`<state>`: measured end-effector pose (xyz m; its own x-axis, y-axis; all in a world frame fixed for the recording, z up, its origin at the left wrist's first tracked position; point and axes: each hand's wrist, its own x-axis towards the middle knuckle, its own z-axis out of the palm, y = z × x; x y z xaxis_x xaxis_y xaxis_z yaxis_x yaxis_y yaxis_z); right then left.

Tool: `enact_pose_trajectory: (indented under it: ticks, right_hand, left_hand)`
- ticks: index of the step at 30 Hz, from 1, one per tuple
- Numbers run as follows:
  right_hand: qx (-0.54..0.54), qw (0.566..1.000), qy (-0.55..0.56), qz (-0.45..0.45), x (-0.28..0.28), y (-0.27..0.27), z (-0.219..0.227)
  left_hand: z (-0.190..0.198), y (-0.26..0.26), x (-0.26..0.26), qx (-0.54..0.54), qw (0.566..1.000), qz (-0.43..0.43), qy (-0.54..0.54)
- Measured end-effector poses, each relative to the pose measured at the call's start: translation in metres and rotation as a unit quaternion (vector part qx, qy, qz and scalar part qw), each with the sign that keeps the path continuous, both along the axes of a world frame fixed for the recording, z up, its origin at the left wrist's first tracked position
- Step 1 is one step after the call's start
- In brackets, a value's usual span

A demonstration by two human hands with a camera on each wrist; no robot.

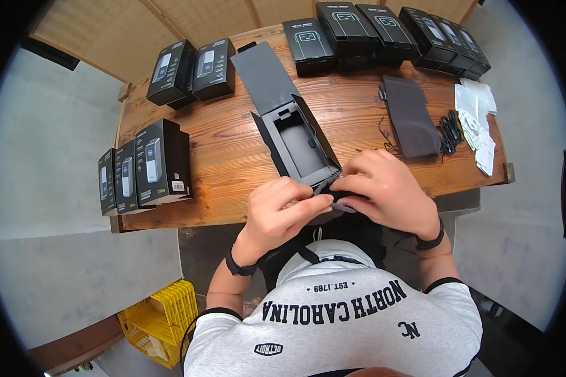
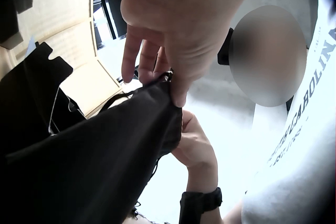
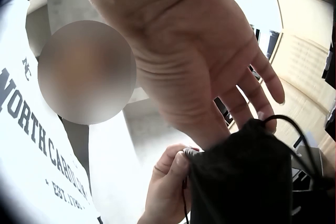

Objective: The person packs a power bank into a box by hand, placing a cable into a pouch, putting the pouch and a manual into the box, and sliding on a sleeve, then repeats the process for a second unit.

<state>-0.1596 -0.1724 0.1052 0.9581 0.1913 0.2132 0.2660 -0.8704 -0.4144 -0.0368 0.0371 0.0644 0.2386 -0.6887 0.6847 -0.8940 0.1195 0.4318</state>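
Both hands hold the mouth of a black drawstring pouch [image 2: 105, 155] at the table's front edge. My left hand [image 1: 277, 210] pinches one side of its rim between thumb and fingers. On the other side, my right hand [image 1: 387, 191] grips the rim, its thumb partly hidden by the cloth in the right wrist view. A black cord [image 3: 296, 132] loops out from the pouch's top. The pouch's contents are hidden. Just beyond the hands lies an open black box [image 1: 267, 122] with its lid flap folded back and a grey-edged, hollow insert inside.
A flat dark pouch [image 1: 412, 116], coiled black cables [image 1: 449, 132] and white packets [image 1: 475, 113] lie on the right. Closed black boxes stand at the left [image 1: 160, 163], back left [image 1: 214, 69] and back right [image 1: 346, 28]. A yellow crate [image 1: 163, 314] sits below, on the left.
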Motion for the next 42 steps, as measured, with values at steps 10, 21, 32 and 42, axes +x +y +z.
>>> enact_pose_trajectory:
  ticks: [10,21,32,42]
  right_hand:
    - [0.194,0.98,0.002,-0.051,-0.007,-0.032,-0.022]
    - [0.228,0.956,-0.165,-0.081,0.014,-0.018,-0.026]
    - [0.03,0.968,-0.223,-0.116,-0.014,-0.048,-0.025]
    - [0.261,0.945,-0.135,-0.143,-0.005,0.002,-0.026]
  left_hand:
    - [0.018,0.007,0.011,-0.06,0.998,0.032,-0.018]
    - [0.018,0.007,0.015,-0.094,0.995,0.028,-0.014]
    - [0.019,0.045,0.041,0.113,0.985,0.13,-0.008]
    - [0.002,0.018,0.013,0.02,0.989,-0.014,0.147]
